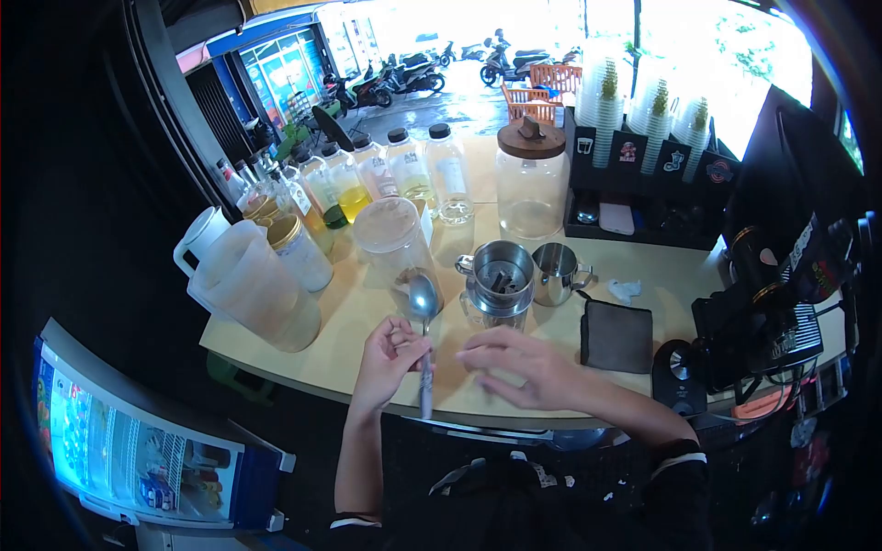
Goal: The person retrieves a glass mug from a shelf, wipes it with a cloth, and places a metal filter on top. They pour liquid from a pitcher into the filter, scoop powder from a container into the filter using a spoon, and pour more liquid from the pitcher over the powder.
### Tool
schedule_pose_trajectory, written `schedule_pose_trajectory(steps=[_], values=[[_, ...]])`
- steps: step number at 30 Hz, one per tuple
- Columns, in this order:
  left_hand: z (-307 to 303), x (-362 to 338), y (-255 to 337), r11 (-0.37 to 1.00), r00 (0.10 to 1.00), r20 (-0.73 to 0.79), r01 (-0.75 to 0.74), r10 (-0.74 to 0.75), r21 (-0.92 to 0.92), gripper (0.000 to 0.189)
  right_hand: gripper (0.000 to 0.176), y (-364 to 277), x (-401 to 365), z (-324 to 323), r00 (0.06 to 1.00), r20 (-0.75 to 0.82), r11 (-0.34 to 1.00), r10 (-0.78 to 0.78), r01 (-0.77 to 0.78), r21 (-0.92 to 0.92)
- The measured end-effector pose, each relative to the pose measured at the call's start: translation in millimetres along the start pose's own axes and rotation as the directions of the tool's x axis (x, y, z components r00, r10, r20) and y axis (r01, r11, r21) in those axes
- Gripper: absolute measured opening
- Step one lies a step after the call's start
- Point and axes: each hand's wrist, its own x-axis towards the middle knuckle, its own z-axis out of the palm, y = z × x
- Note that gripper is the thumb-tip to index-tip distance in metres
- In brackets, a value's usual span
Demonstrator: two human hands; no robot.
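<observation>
Near the counter's front edge, my left hand [393, 364] is closed on the handle of a metal spoon [423, 303], whose bowl points up and away. My right hand [519, 365] is just to the right of it, fingers apart, with nothing in it. Beyond my right hand stands a metal filter cup [503, 273] on top of a clear glass, with something dark inside. A steel pitcher [555, 275] stands to its right. A clear lidded container [395, 241] stands behind the spoon.
Plastic jugs [262, 289] and capped bottles [450, 174] line the counter's left and back. A large wooden-lidded jar [533, 184] stands behind the pitcher. To the right lie a dark folded cloth [616, 337], crumpled tissue [625, 291] and black equipment [680, 372].
</observation>
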Motion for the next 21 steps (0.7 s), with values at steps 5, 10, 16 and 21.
schedule_pose_trajectory(steps=[5, 10, 16, 21], values=[[40, 17, 16, 0.980, 0.983, 0.001, -0.184, 0.184, -0.082, 0.024, 0.036, -5, 13, 14, 0.977, 0.153, 0.985, -0.149, 0.160, -0.059], [60, 36, 22, 0.944, 0.944, -0.006, -0.330, 0.330, 0.000, 0.022, 0.009, -10, 22, -36, 0.978, -0.205, 0.999, -0.034, 0.031, -0.018], [65, 70, 13, 0.444, 0.808, 0.222, -0.503, 0.546, 0.741, 0.078, 0.013, -1, 23, -96, 0.915, -0.403, 0.993, 0.032, 0.016, 0.116], [66, 91, 8, 0.423, 0.864, 0.254, -0.445, 0.435, 0.789, 0.091, 0.018, -15, 28, -116, 0.992, -0.092, 0.978, 0.087, -0.102, -0.182]])
